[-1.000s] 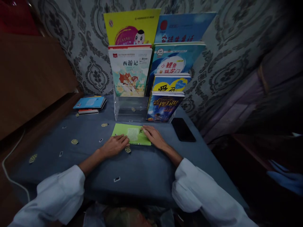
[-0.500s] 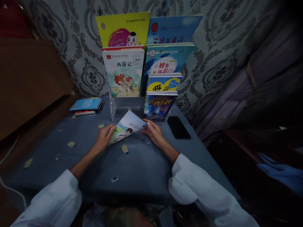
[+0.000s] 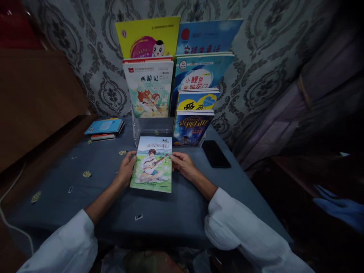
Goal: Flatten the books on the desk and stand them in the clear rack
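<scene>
A thin book [image 3: 153, 167] is held up between both my hands, its cover facing me; it shows a guitar player sitting on grass. My left hand [image 3: 126, 167] grips its left edge, and my right hand [image 3: 183, 163] pinches its right edge. Just behind it stands a clear acrylic book rack [image 3: 155, 125]. In the rack's left side are a white book [image 3: 149, 87] and a yellow book [image 3: 148, 28] behind it. On the right side are a dark blue book [image 3: 192, 127], a yellow-and-blue book [image 3: 197, 99], a teal book [image 3: 203, 68] and a blue book [image 3: 209, 36].
A small stack of books [image 3: 104, 127] lies on the left rear of the table. A black phone [image 3: 216, 153] rests right of the rack. The table [image 3: 182, 212] has a dark patterned cloth. A white cable [image 3: 17, 229] hangs at the left; a curtain [image 3: 281, 110] hangs at the right.
The book in my hands has turned from a slanted, tilted pose to upright, and its whole cover now faces me. Both hands still hold its edges.
</scene>
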A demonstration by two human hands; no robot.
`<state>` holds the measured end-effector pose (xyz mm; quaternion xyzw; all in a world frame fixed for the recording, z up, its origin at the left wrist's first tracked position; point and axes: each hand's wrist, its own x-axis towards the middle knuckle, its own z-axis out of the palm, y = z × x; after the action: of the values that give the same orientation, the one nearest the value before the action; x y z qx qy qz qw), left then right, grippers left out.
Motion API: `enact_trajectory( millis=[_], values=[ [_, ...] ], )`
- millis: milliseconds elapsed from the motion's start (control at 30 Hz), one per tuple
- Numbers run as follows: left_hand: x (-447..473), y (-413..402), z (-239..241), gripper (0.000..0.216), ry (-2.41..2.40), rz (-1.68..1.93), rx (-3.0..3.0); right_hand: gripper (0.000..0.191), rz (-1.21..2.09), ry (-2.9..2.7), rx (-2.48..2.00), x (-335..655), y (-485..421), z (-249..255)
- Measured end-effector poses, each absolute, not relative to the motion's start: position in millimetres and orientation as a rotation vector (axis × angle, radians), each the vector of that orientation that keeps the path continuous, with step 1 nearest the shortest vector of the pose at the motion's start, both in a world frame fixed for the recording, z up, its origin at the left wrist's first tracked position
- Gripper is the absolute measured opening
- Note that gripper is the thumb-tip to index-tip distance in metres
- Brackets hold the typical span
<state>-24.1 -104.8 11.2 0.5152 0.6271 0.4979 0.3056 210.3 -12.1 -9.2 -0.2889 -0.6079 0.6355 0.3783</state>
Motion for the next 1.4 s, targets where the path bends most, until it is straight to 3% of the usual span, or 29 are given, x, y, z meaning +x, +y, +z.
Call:
enact_trajectory(
  millis=[100,233,367,533,800,1400],
  values=[
    [-37.8,-109.6,0.9,0.026,1.851,1.05,1.681,0.047,1.471,-1.736,-0.863,211.4,-8.4,-15.9],
    [-48.3,-112.9,-0.5,0.018,1.936,0.944,1.851,0.026,1.281,-1.84,-0.983,213.4,-8.0,-23.2],
    [-46.1,-106.7,-3.3,0.03,2.024,0.754,2.052,0.017,1.072,-1.938,-1.054,214.0,-12.3,-23.2],
    [-43.8,-92.9,-11.0,0.045,2.123,0.448,2.216,0.024,0.875,-2.014,-1.09,212.6,-15.1,-21.7],
    [-44.7,-70.2,-13.6,0.045,2.023,0.428,2.402,0.023,0.641,-2.207,-1.057,215.2,-12.8,-27.3],
    [1.1,-17.6,-25.0,0.043,1.556,0.542,2.716,0.031,0.771,-2.046,-1.033,216.4,-17.5,-16.1]
  ],
)
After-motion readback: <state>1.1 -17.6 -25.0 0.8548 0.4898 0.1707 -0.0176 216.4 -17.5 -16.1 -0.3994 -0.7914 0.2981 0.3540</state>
